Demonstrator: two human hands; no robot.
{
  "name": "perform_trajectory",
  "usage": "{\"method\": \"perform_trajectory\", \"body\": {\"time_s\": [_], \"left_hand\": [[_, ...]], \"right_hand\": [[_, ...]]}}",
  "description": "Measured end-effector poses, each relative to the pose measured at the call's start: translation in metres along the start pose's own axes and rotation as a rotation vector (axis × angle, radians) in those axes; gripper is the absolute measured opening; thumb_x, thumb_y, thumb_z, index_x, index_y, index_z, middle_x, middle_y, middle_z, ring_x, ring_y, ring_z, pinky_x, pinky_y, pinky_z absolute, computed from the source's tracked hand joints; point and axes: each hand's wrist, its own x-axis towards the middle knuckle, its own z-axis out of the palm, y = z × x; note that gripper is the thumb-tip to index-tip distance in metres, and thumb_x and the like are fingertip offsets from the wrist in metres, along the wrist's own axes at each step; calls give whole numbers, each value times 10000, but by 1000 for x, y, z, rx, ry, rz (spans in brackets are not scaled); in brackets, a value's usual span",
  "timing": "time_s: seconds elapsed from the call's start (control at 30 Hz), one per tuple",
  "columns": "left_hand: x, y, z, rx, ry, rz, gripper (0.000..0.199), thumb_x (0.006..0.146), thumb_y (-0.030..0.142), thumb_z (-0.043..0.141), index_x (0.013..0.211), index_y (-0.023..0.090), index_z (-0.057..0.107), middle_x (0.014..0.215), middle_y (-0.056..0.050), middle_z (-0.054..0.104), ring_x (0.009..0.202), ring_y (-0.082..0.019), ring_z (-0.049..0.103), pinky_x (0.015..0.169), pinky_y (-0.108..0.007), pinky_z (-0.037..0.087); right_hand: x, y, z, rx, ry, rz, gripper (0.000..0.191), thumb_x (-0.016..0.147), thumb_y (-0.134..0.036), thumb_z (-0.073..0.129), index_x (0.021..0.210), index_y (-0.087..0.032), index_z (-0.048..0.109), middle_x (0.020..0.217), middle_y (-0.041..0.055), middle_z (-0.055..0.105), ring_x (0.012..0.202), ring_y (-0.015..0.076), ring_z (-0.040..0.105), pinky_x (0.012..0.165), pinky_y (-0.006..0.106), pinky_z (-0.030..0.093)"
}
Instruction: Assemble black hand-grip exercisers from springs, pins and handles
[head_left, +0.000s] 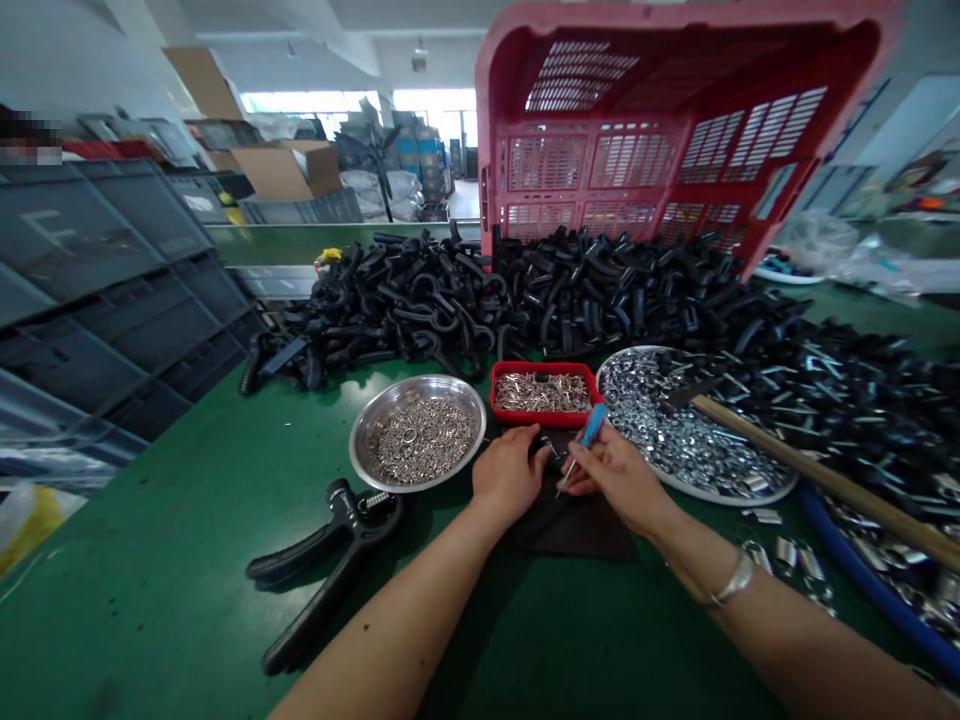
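Observation:
My right hand [619, 480] pinches a blue-handled screwdriver [589, 430], its thin shaft pointing down and left. Its tip meets a small black part [545, 450] held in my left hand [510, 475], though the fingers hide most of that part. Both hands are above a dark mat [574, 525] on the green table. A steel bowl of small silver fittings [416, 470] lies to the left, and a red tray of metal pins [544, 392] sits just beyond my hands. A black sprung hand tool [330, 570] lies left of my left forearm.
A broad steel tray of silver parts [675, 440] lies right of my hands. A heap of black plastic parts [487, 300] fills the far table, below a tipped red crate [675, 130]. A wooden handle [817, 470] and a blue rim [862, 570] lie at right. Grey bins [97, 260] stand at left.

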Motion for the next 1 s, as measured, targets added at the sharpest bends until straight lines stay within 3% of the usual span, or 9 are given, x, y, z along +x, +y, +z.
{"method": "perform_trajectory", "body": {"time_s": [0.13,0.2,0.43,0.67,0.77,0.83,0.9,1.0], "left_hand": [[-1,1,-4,0,-18,-6,400,855,384,410,1207,214,492,1192,-32,558,1053,-183,526,910,-284,399],[-1,3,-6,13,-42,-24,400,855,387,413,1216,230,483,1199,-29,553,1057,-181,524,910,-281,396],[-1,3,-4,25,-27,-32,397,856,400,404,1210,240,484,1199,-26,551,1030,-186,538,867,-283,419],[-1,2,-3,26,-16,-9,393,852,394,414,1201,232,492,1196,-18,556,1030,-181,538,868,-276,420],[-1,2,-4,30,-20,-8,397,851,397,416,1204,231,493,1208,-18,550,1040,-180,534,873,-277,419],[-1,2,-4,29,-22,-5,401,852,400,412,1205,229,497,1208,-19,550,1041,-182,535,879,-279,417],[0,2,-4,24,-18,3,403,853,403,409,1207,231,499,1205,-20,553,1042,-182,534,883,-281,416],[0,1,-5,24,-12,5,401,856,402,406,1211,239,497,1206,-21,552,1043,-176,534,883,-277,416]], "right_hand": [[2,5,-5,49,210,-127,389,707,-457,604,909,-207,386,678,-28,615,571,143,641,483,256,543],[2,7,-6,16,254,-186,390,713,-460,602,915,-214,378,692,-22,616,581,153,643,487,273,552],[-3,7,-7,-171,210,-283,328,767,-450,547,930,-223,376,725,13,612,621,186,645,521,330,566],[-12,6,-4,-645,168,-512,235,804,-420,481,876,-198,455,816,97,601,709,229,634,651,409,538],[-12,-6,-1,-492,179,-476,233,809,-431,465,886,-215,427,779,64,604,648,205,632,594,377,540],[-7,-15,-4,-266,267,-457,236,820,-426,454,940,-243,364,775,32,610,630,188,634,543,339,537],[5,-23,-11,-203,343,-487,266,813,-430,465,968,-256,336,792,26,620,660,189,639,548,330,529],[36,-30,-25,-607,396,-528,262,803,-441,468,932,-219,420,816,59,637,755,207,632,654,343,508]]}}
